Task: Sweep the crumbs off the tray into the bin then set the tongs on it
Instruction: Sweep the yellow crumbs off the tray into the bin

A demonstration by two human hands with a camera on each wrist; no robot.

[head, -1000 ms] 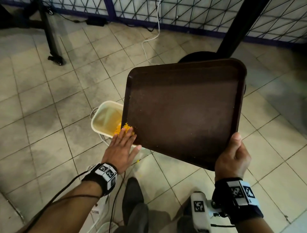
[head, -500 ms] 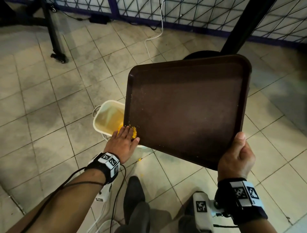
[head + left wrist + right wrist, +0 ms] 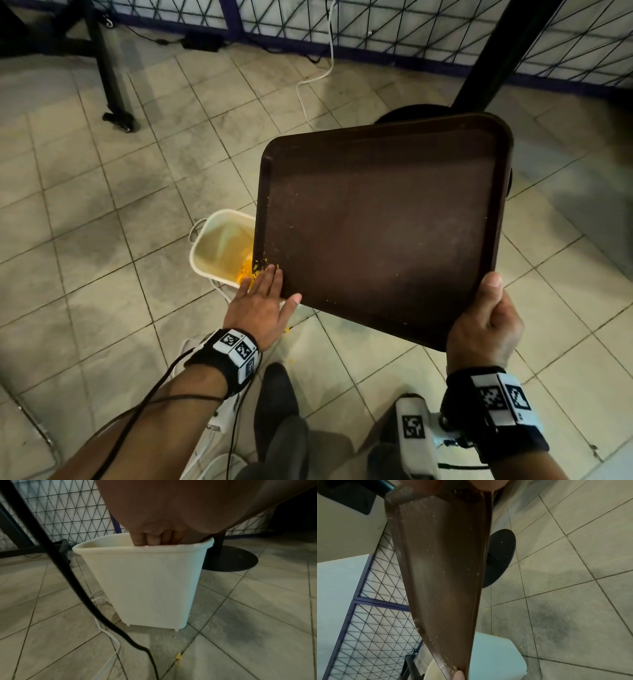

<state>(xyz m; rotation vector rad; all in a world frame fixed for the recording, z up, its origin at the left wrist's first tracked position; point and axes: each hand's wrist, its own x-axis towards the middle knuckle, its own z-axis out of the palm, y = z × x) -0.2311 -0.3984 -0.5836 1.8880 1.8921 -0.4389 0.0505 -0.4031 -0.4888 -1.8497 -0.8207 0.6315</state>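
Observation:
My right hand (image 3: 486, 325) grips the near right corner of a dark brown tray (image 3: 383, 226), tilted so its low left corner hangs over a cream bin (image 3: 219, 246) on the floor. My left hand (image 3: 263, 294) lies flat with straight fingers on that low corner, pushing orange crumbs (image 3: 260, 269) over the rim. In the left wrist view the fingers (image 3: 147, 539) dip just behind the bin's near rim (image 3: 142, 547). The right wrist view looks down the tray (image 3: 443, 574), which carries small specks. No tongs are in view.
A black round table base (image 3: 411, 114) and post stand behind the tray. White cables (image 3: 318, 75) trail over the tiled floor and around the bin. A wire mesh fence (image 3: 376, 27) runs along the back. Stray crumbs (image 3: 178, 656) lie on the tiles by the bin.
My left hand has swept the heap of crumbs along the tray's low corner toward the bin; fewer remain on the tray. The tray stays tilted in my right hand.

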